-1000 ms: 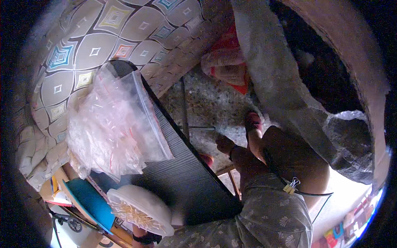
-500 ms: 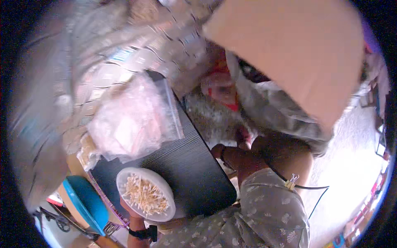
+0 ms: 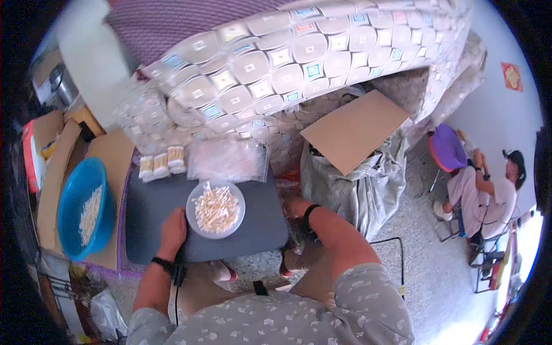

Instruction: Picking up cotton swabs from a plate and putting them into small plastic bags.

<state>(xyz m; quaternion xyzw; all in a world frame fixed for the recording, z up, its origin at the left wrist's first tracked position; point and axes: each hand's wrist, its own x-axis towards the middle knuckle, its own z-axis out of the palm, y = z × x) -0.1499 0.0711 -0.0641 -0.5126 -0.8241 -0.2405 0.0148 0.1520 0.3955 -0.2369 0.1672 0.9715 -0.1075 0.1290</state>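
Observation:
A white round bowl [image 3: 200, 223] full of cotton swabs [image 3: 217, 210] stands upright on the dark table [image 3: 150, 208]. Just left of the bowl, my left hand [image 3: 173, 231] rests on the tabletop with its fingers curled in; what they hold, if anything, is hidden. At the table's right edge is my right hand [image 3: 295, 208], its fingers partly hidden and dim. Behind the bowl lies a clear plastic bag [image 3: 227, 161] with pale pinkish contents. Several bundles of cotton swabs [image 3: 161, 163] sit at the table's far left corner.
A blue basin [image 3: 107, 214] with more swabs stands left of the table by cardboard. To the right, a cardboard sheet [image 3: 356, 131] covers a grey sack [image 3: 368, 198]. A patterned covered sofa [image 3: 253, 72] runs behind. Another person [image 3: 489, 192] sits far right near a purple basin [image 3: 447, 148].
The view has swung and steadied, with the cardboard sheet now farther off on the sack. The bowl, tilted in my left hand before, now stands level on the table, and that hand is beside it.

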